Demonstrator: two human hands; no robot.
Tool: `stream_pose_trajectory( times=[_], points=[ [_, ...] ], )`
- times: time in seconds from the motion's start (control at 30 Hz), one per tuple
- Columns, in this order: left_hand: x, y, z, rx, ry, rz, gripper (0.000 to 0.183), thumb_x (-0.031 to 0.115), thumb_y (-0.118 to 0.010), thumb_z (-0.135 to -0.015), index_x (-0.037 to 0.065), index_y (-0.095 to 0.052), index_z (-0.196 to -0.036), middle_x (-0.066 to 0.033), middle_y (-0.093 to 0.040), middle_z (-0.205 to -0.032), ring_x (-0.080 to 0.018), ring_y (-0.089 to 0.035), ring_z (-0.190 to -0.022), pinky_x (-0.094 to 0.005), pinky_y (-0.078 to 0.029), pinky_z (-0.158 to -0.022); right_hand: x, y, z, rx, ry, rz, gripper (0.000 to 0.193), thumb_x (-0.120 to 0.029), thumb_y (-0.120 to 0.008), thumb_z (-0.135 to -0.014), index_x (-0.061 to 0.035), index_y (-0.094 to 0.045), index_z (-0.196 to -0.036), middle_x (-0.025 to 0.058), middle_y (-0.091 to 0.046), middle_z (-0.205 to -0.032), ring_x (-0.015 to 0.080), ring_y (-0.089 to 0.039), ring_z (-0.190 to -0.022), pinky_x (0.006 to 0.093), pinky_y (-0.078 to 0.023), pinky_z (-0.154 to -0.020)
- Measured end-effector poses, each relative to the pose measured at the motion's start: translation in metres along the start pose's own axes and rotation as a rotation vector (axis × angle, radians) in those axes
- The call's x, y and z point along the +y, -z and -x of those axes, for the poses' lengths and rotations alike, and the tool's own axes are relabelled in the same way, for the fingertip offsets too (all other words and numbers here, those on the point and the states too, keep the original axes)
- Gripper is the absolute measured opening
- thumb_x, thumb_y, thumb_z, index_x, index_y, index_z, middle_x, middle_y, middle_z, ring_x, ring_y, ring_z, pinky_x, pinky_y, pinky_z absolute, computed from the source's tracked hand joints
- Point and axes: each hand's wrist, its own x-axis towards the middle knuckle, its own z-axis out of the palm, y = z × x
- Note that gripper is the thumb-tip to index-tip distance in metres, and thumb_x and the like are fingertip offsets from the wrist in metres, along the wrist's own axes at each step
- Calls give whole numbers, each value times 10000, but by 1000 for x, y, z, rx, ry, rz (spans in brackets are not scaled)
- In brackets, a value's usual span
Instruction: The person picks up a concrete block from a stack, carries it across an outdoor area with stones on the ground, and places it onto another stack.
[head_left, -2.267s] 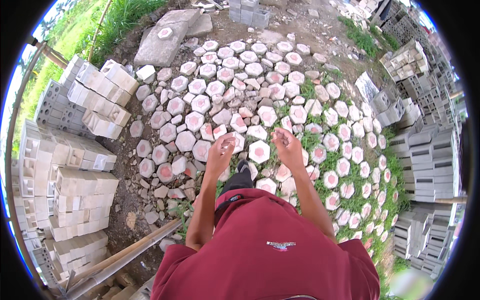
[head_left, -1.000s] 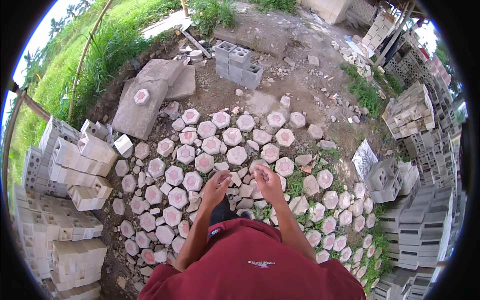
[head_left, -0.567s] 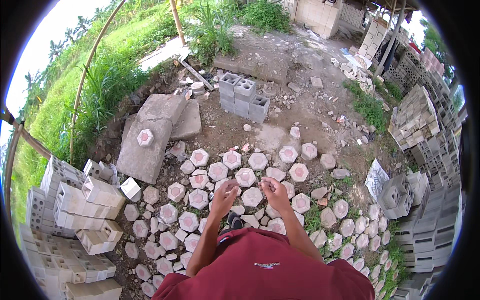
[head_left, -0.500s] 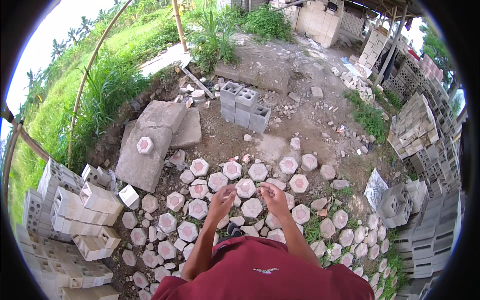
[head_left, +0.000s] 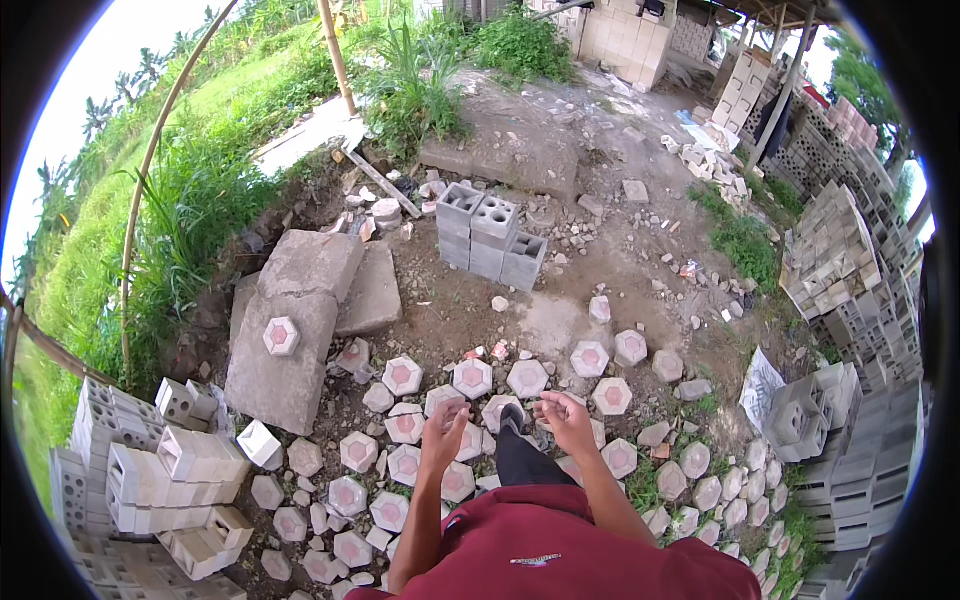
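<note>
My left hand (head_left: 447, 432) and my right hand (head_left: 567, 420) are raised in front of my body, apart from each other. Their fingers are loosely bent and spread, and I see nothing held in either. Below and beyond them, hexagonal pavers (head_left: 527, 379) with pinkish centres lie spaced over the ground. My dark shoe (head_left: 512, 417) is on one of these pavers, between the hands. Farther ahead stands a small stack of grey hollow concrete blocks (head_left: 487, 258), touched by neither hand.
A tilted concrete slab (head_left: 285, 350) with one hexagonal paver (head_left: 282, 336) on it lies at left. Pale hollow blocks (head_left: 175, 480) are piled at lower left, grey blocks (head_left: 855, 480) at right. Rubble and a board (head_left: 382, 184) lie near the grass.
My leg and shoe have swung forward into view onto a paver. The ground and block stack have shifted lower and nearer. Both hands stay raised, slightly lower in the picture.
</note>
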Motion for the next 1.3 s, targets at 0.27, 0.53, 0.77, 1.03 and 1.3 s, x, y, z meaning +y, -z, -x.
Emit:
stream_pose_trajectory(
  times=[0.27, 0.53, 0.77, 1.03, 1.3],
  points=[
    [-15, 0, -145, 75, 61, 44, 330, 192, -573, -960, -8, -554, -1222, -89, -658, -1111, -148, -622, -982, -277, -497, -817, -21, -9, -175, -118, 59, -16, 295, -114, -560, -952, 73, -563, -1181, 132, -676, -1039, 157, -661, -896, 290, -524, -824],
    [28, -5, -337, 31, -16, 44, 334, 193, -577, -959, -25, -556, -1210, -101, -663, -1083, -152, -624, -984, -280, -492, -857, -49, -23, -382, -196, 147, 63, 315, -107, -569, -935, 64, -554, -1199, 141, -679, -1054, 158, -654, -927, 285, -519, -825],
    [11, 5, -450, 64, 23, 86, 339, 197, -581, -956, -32, -565, -1205, -118, -670, -1089, -169, -632, -1011, -297, -499, -864, -50, -45, -486, -255, 62, 172, 341, -106, -588, -914, 51, -554, -1215, 124, -682, -1035, 149, -653, -902, 281, -518, -815],
    [-51, 54, -657, -87, 92, 71, 287, 158, -579, -951, -30, -588, -1168, -87, -667, -1028, -136, -629, -964, -286, -501, -850, -23, -72, -647, -30, -78, 22, 364, -155, -611, -920, 43, -559, -1221, 117, -688, -1033, 126, -650, -865, 255, -515, -761],
    [-36, 98, -910, -415, 159, -109, 334, 221, -591, -961, -1, -565, -1208, -76, -668, -1079, -131, -619, -991, -260, -479, -846, -19, -113, -809, 209, -48, -13, 366, -182, -626, -919, 48, -567, -1198, 111, -695, -1008, 116, -641, -863, 248, -507, -771]
  ],
)
